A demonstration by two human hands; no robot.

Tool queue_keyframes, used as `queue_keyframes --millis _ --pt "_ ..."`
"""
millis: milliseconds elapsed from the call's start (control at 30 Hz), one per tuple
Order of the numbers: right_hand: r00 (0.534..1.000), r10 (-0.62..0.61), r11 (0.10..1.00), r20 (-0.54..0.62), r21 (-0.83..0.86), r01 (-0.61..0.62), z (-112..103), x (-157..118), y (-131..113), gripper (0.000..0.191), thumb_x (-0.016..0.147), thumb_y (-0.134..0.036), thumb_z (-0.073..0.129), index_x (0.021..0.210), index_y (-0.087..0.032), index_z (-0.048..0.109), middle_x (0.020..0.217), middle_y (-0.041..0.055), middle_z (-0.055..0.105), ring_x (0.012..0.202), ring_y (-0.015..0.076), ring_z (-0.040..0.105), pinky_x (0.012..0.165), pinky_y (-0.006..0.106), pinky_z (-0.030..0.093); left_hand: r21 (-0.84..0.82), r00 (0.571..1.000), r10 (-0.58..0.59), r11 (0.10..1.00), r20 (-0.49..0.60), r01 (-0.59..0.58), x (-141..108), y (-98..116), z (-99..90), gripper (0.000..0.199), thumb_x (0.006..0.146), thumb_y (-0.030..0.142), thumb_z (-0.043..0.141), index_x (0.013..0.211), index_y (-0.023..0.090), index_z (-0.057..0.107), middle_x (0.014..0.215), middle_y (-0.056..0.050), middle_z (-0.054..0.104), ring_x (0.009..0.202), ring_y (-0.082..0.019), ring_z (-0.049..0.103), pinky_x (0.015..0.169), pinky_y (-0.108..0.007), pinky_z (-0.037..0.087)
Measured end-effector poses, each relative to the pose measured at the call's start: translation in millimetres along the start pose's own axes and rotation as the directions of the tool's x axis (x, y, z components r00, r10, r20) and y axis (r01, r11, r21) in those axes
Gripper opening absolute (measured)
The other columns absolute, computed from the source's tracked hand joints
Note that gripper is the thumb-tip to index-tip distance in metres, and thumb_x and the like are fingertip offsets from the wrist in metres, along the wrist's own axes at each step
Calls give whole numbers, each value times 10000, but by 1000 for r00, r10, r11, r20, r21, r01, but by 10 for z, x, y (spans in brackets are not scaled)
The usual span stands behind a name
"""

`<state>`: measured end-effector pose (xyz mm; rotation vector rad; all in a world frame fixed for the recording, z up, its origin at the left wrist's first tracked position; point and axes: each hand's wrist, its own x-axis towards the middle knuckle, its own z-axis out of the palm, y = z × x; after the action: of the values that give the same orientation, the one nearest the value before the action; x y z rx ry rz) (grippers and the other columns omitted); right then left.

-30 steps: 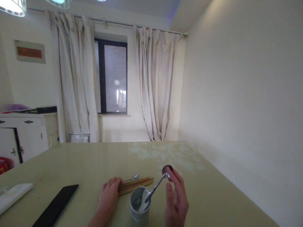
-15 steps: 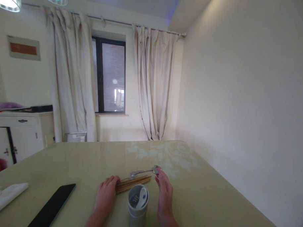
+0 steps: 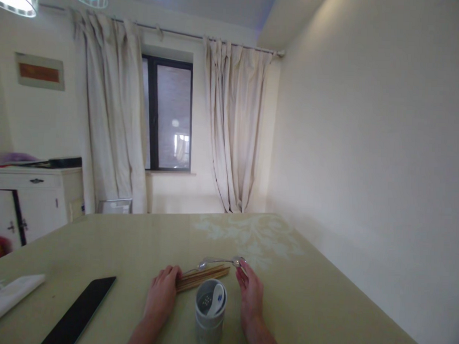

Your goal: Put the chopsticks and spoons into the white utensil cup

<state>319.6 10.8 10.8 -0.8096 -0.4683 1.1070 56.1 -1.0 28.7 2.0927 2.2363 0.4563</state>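
Several wooden chopsticks lie bundled on the table behind a grey cup. My left hand is closed around their left ends. My right hand, right of the cup, has its fingertips pinched at the bowl of a metal spoon. Another metal spoon lies just behind the chopsticks, its thin handle running toward my left hand. Inside the cup stands a white ceramic spoon with a blue mark, beside a grey piece with small holes.
A black phone-like slab and a white flat object lie on the green table at the left. A white cabinet stands beyond the left edge; a wall borders the right side.
The spoon at my right hand has turned slightly, its right end now lower and nearer me. My left hand stays on the chopsticks. The view has shifted a little.
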Motion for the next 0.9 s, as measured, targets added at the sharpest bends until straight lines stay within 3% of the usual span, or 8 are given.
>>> queue_keyframes --millis 200,433,667,900 --pt "999 -19 1000 40 -20 20 -3 -18 -2 497 635 -553 908 961 -180 874 1126 106 859 1130 329 794 972 401 651 -27 1000 6 1000 12 -6 -7 -9 -12 359 999 67 399 1088 251 694 1219 -57 743 1174 -202 664 972 -316 413" --pt "999 -9 1000 40 -28 11 37 -48 9 517 634 -569 913 974 -181 877 1130 105 859 1109 324 802 962 402 656 -18 998 -18 1000 -54 17 -49 27 -37 428 1050 80 304 1151 243 687 1251 -66 765 1208 -197 677 1023 -347 394" --pt "1000 6 1000 29 -12 -5 53 -53 -6 503 594 -548 932 929 -177 880 1086 110 863 1083 326 802 948 403 654 15 999 -17 1000 -43 18 -64 23 -79 417 1043 96 342 1133 239 724 1249 -68 756 1217 -220 656 1010 -360 398" --pt "999 8 1000 45 -3 -8 56 -49 -27 642 563 -667 945 971 -176 878 1125 109 859 1110 319 791 978 392 630 40 995 -23 999 -100 27 -71 8 -51 452 1017 71 379 1166 262 760 1297 -67 732 1241 -231 637 1026 -373 396"
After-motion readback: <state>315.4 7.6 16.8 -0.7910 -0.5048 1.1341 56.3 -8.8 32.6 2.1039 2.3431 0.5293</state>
